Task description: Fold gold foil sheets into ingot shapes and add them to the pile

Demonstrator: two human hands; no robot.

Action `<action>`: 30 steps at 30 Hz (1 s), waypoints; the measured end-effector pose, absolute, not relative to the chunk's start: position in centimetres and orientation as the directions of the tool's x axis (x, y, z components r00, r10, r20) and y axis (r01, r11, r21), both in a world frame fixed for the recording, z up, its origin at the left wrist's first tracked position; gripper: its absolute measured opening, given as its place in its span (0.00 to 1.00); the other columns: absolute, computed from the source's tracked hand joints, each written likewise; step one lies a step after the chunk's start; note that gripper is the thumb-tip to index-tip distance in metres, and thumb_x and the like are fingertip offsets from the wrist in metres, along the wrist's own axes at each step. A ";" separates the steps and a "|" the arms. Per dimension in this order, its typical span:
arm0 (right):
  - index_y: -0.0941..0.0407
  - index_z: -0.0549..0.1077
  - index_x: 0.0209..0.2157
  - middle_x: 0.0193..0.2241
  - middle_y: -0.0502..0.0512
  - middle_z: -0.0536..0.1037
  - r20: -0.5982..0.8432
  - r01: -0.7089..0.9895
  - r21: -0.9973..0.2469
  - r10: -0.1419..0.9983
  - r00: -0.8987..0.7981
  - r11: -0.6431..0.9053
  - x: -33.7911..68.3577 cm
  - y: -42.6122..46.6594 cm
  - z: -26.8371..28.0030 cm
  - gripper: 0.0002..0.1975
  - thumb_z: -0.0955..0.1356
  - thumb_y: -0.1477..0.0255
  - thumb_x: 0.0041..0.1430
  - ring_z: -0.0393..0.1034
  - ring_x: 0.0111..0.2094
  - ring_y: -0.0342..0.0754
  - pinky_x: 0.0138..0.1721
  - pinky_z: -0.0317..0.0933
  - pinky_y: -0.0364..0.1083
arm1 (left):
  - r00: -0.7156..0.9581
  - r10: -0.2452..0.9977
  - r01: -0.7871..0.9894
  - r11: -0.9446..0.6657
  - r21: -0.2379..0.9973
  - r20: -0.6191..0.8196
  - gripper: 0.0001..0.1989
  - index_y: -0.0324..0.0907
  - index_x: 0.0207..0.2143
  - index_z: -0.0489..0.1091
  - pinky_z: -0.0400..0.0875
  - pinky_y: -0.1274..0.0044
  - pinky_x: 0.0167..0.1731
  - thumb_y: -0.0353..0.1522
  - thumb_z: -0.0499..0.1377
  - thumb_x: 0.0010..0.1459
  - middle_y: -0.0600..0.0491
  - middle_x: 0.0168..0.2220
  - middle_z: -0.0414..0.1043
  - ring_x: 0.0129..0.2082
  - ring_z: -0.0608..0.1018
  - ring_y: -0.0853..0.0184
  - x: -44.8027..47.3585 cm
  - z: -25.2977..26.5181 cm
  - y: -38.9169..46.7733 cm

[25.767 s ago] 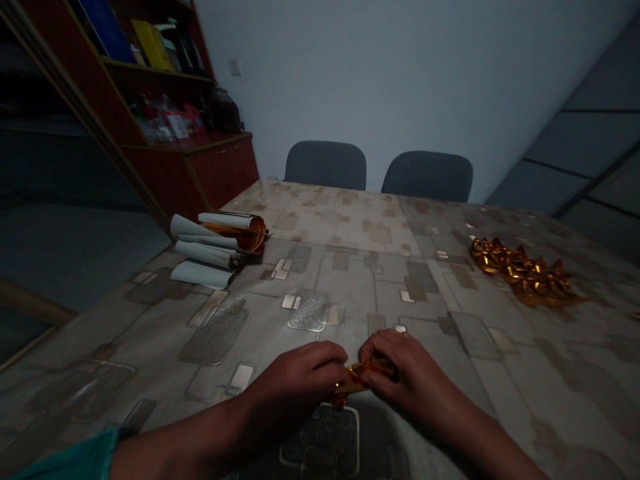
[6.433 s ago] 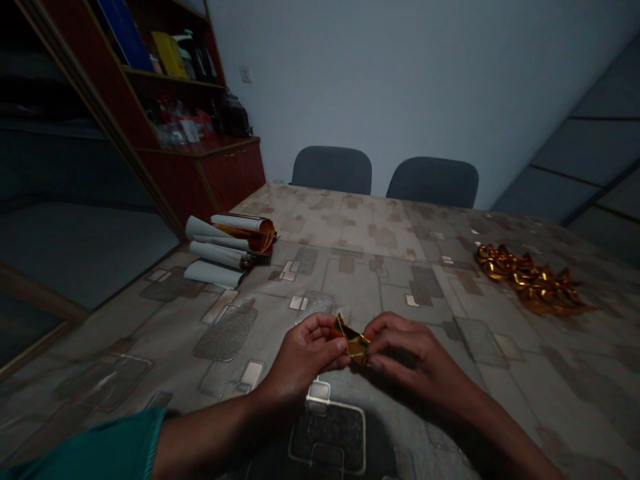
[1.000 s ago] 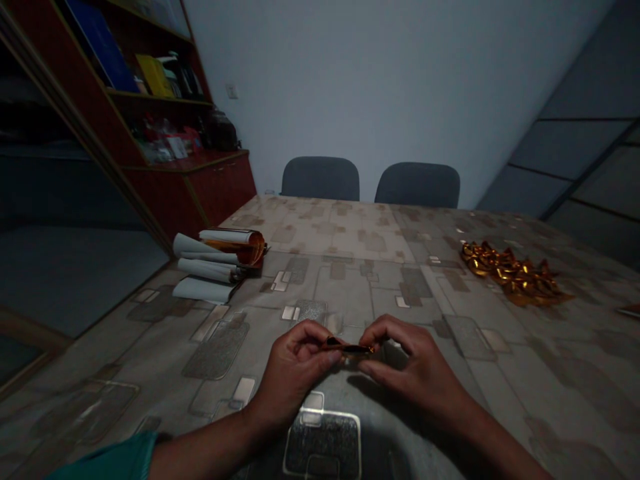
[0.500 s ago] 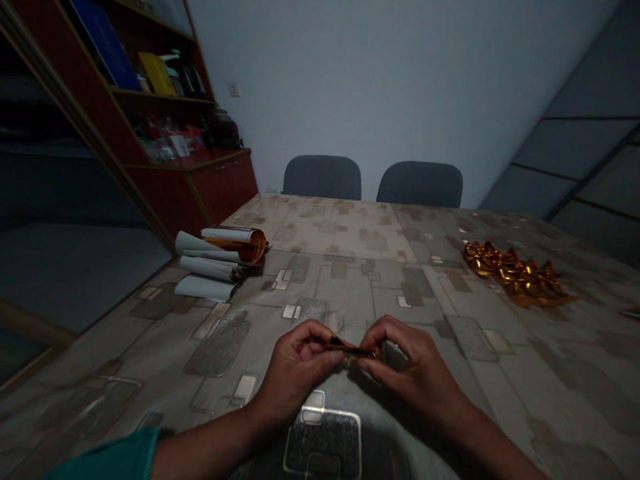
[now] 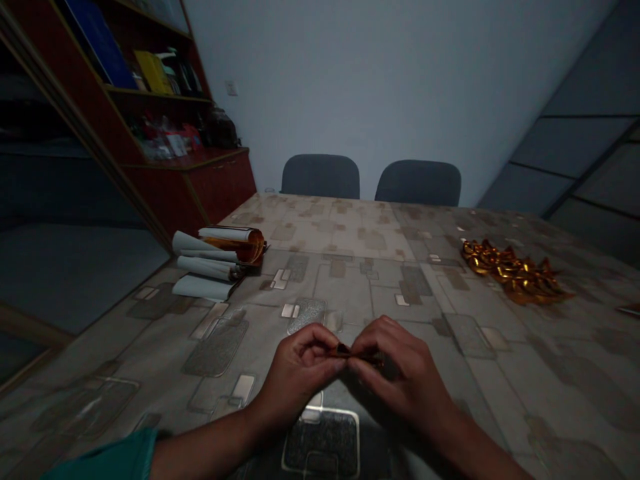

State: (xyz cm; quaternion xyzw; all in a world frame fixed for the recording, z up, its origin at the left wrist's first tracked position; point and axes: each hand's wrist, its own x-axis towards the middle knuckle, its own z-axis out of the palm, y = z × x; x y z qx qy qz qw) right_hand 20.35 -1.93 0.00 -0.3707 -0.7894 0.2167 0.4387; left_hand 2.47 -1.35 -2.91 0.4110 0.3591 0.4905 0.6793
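Observation:
Between both hands is a small folded piece of gold foil paper (image 5: 343, 351), held just above the near part of the table. My left hand (image 5: 304, 363) pinches its left end between thumb and fingers. On the other side, my right hand (image 5: 397, 363) grips it with thumb and forefinger close to the middle, and the right end shows under the fingers. Much of the paper is hidden by the fingers. To the right lies a cluster of shiny folded gold foil pieces (image 5: 515, 270). Curled sheets of gold foil paper with pale backs (image 5: 213, 260) lie at the left.
A patterned cloth covers the table (image 5: 345, 283). Two grey chairs (image 5: 320, 177) stand at its far side, before a pale wall. A red-brown cabinet (image 5: 220, 183) with loaded shelves rises at the far left. A small object (image 5: 629, 310) lies at the right edge.
My right hand has moved left along the foil paper, so its fingertips are now close to those of my left hand. The sheets and the folded cluster have stayed in place.

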 end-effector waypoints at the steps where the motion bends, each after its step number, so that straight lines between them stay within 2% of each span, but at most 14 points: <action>1: 0.54 0.71 0.30 0.26 0.52 0.75 0.566 0.403 -0.625 0.744 -0.355 0.668 20.2 -2.0 -0.1 0.05 0.69 0.76 0.61 0.69 0.29 0.48 0.31 0.60 0.46 | 0.262 0.962 -0.373 0.171 0.912 -0.074 0.12 0.39 0.26 0.73 0.69 0.82 0.29 0.30 0.74 0.43 0.56 0.25 0.75 0.26 0.76 0.72 2.5 -2.8 -1.4; 4: 0.55 0.70 0.29 0.23 0.52 0.72 0.633 0.430 -0.523 0.674 -0.382 0.736 19.8 -2.2 -0.4 0.08 0.66 0.78 0.62 0.66 0.26 0.47 0.28 0.58 0.46 | 0.265 0.964 -0.371 0.094 0.924 0.008 0.09 0.39 0.26 0.74 0.71 0.80 0.33 0.30 0.73 0.45 0.54 0.27 0.76 0.29 0.78 0.70 2.5 -2.6 -1.5; 7: 0.55 0.69 0.27 0.22 0.51 0.70 0.631 0.436 -0.515 0.671 -0.389 0.738 19.7 -2.2 -0.4 0.10 0.65 0.78 0.63 0.65 0.25 0.46 0.27 0.57 0.45 | 0.256 0.964 -0.355 0.028 0.934 0.068 0.08 0.39 0.25 0.75 0.72 0.79 0.35 0.29 0.72 0.47 0.53 0.28 0.76 0.32 0.78 0.68 2.5 -2.9 -1.4; 9: 0.55 0.69 0.28 0.23 0.51 0.71 0.577 0.416 -0.585 0.718 -0.389 0.696 20.0 -2.1 -0.1 0.08 0.66 0.77 0.62 0.66 0.25 0.46 0.28 0.58 0.45 | 0.261 0.965 -0.349 0.059 0.935 0.036 0.09 0.39 0.25 0.74 0.71 0.80 0.33 0.29 0.72 0.47 0.54 0.26 0.75 0.30 0.77 0.70 2.4 -3.3 -1.3; 11: 0.55 0.70 0.33 0.25 0.51 0.73 0.494 0.402 -0.673 0.782 -0.381 0.621 20.5 -2.0 0.4 0.02 0.68 0.75 0.60 0.68 0.27 0.46 0.28 0.59 0.44 | 0.287 0.958 -0.376 0.138 0.916 -0.026 0.11 0.38 0.26 0.73 0.70 0.82 0.31 0.30 0.73 0.46 0.55 0.26 0.75 0.28 0.77 0.71 2.4 -3.7 -1.1; 13: 0.55 0.70 0.36 0.28 0.51 0.75 0.425 0.412 -0.728 0.832 -0.357 0.548 20.9 -1.9 0.8 0.06 0.70 0.74 0.56 0.69 0.28 0.46 0.30 0.61 0.44 | 0.315 0.946 -0.420 0.214 0.882 -0.079 0.14 0.39 0.29 0.71 0.71 0.82 0.31 0.30 0.73 0.45 0.54 0.27 0.77 0.28 0.78 0.71 2.3 -4.0 -0.8; 15: 0.55 0.70 0.36 0.28 0.51 0.75 0.395 0.430 -0.743 0.855 -0.337 0.513 21.0 -1.9 0.8 0.07 0.70 0.75 0.54 0.69 0.29 0.46 0.30 0.61 0.44 | 0.311 0.944 -0.452 0.248 0.857 -0.109 0.16 0.39 0.31 0.70 0.72 0.82 0.32 0.30 0.74 0.45 0.55 0.28 0.77 0.28 0.78 0.72 2.2 -4.1 -0.6; 18: 0.55 0.70 0.31 0.25 0.50 0.74 0.371 0.447 -0.751 0.871 -0.323 0.485 20.6 -1.9 0.3 0.02 0.67 0.76 0.55 0.68 0.26 0.45 0.28 0.60 0.44 | 0.299 0.946 -0.457 0.257 0.852 -0.124 0.17 0.39 0.32 0.68 0.73 0.82 0.31 0.30 0.74 0.45 0.56 0.27 0.76 0.27 0.78 0.74 2.2 -4.1 -0.4; 22: 0.55 0.68 0.27 0.22 0.49 0.72 0.393 0.464 -0.753 0.884 -0.253 0.467 19.8 -2.0 -0.6 0.04 0.65 0.77 0.54 0.66 0.23 0.43 0.25 0.58 0.42 | 0.309 0.944 -0.474 0.261 0.841 -0.119 0.19 0.39 0.32 0.66 0.74 0.81 0.31 0.30 0.75 0.44 0.57 0.27 0.74 0.27 0.77 0.73 2.4 -4.3 -0.4; 27: 0.56 0.69 0.28 0.22 0.49 0.74 0.421 0.453 -0.767 0.889 -0.179 0.454 19.4 -2.0 -0.6 0.03 0.65 0.76 0.54 0.68 0.23 0.44 0.26 0.60 0.42 | 0.297 0.937 -0.489 0.317 0.813 -0.186 0.21 0.40 0.32 0.65 0.76 0.79 0.32 0.33 0.75 0.44 0.57 0.30 0.74 0.29 0.77 0.73 2.6 -4.3 -0.6; 30: 0.55 0.69 0.28 0.23 0.50 0.74 0.421 0.447 -0.784 0.898 -0.128 0.431 19.4 -2.1 -0.5 0.03 0.65 0.76 0.54 0.69 0.24 0.45 0.27 0.61 0.43 | 0.311 0.916 -0.460 0.379 0.803 -0.253 0.19 0.38 0.31 0.68 0.76 0.79 0.35 0.35 0.75 0.45 0.55 0.33 0.74 0.32 0.77 0.73 2.6 -3.7 -0.8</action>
